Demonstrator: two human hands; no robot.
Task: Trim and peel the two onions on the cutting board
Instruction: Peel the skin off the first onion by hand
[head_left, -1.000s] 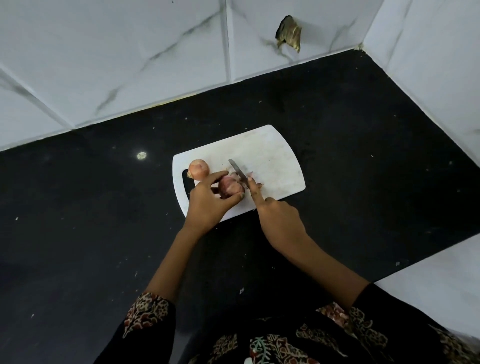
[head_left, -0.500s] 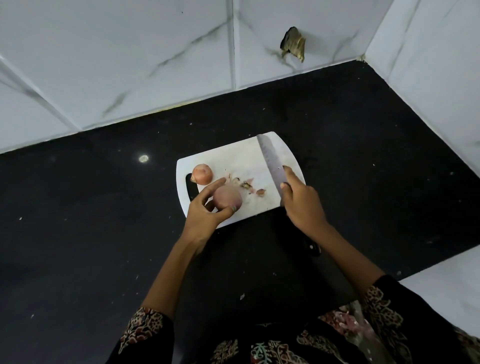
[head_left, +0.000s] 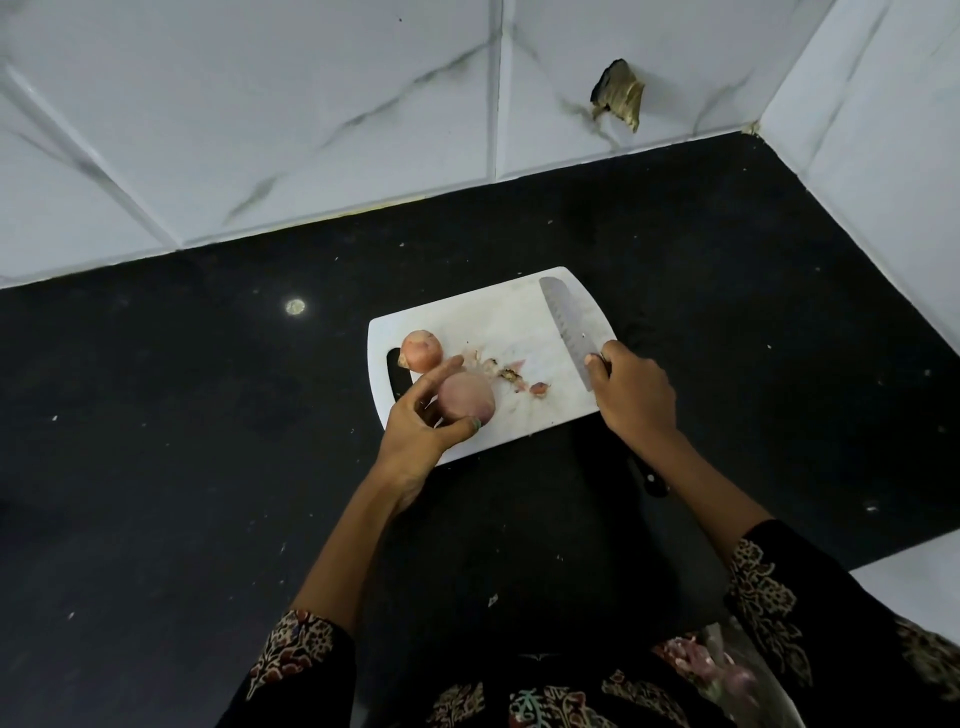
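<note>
The larger onion (head_left: 466, 397) was held in the left hand (head_left: 415, 426) at the cutting board's (head_left: 514, 322) near edge, while the knife (head_left: 569, 325), gripped by the right hand (head_left: 631, 392), was laid flat well right of it.

Dim, cool light; sharp centre, wide-angle bend at edges, blur btm right.

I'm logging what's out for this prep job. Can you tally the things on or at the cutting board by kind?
Onions: 2, one held in the left hand at, one lying by the board's handle slot
Knives: 1, held by the right hand
Cutting boards: 1
Heaps of onion scraps: 1
Total: 5
</note>
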